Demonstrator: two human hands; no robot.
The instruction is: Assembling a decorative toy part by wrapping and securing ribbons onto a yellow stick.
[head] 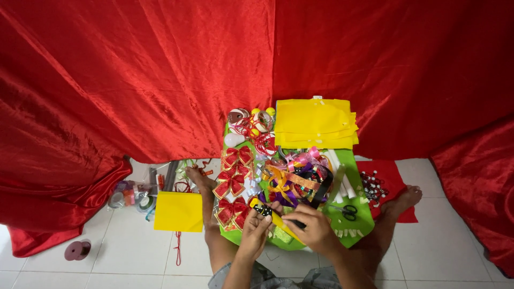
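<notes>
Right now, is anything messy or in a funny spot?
Yes. A red string trails loose across the floor tiles below the yellow sheet, and a lone ribbon spool sits far left, apart from the green board where most supplies are piled.

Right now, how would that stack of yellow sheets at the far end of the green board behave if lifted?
The yellow sheets look thin and uneven at the edges, so probably floppy and light. Loosely stacked, they would likely slide apart if pushed.

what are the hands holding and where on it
Both hands, left hand and right hand, hold a yellow-handled tool: left near its black tip, right around the handle's lower end.
</notes>
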